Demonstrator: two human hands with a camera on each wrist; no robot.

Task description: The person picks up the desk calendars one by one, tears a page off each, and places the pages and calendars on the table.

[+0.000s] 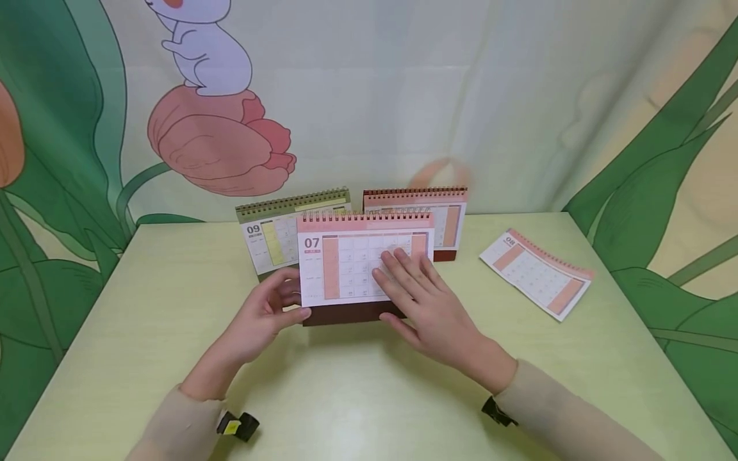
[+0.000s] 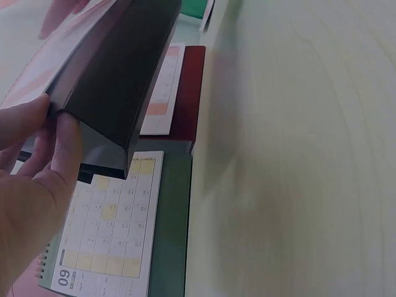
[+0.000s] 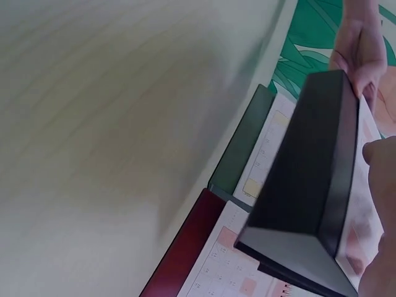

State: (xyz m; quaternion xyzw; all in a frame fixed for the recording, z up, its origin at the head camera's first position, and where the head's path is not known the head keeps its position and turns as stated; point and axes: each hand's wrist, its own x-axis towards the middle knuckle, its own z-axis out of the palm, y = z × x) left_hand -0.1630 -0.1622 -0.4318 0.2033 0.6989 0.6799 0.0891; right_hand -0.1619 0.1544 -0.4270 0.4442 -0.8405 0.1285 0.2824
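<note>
Pink-banded, the 07 calendar (image 1: 352,266) is facing me, and I am holding it above the tabletop (image 1: 346,397), in front of the standing green 09 calendar (image 1: 254,256) and red-based calendar (image 1: 454,224). My left grip (image 1: 259,320) is pinching its lower left corner, thumb in front and fingers behind, probably because the dark base (image 1: 346,312) is offering a firm hold there. My right grip (image 1: 429,304) is lying straight-fingered across the front, clasping nothing, apparently steadying and flattening the page. Off rightward, the 08 sheet (image 1: 536,275) is lying loose, perhaps placed out of the way.
</note>
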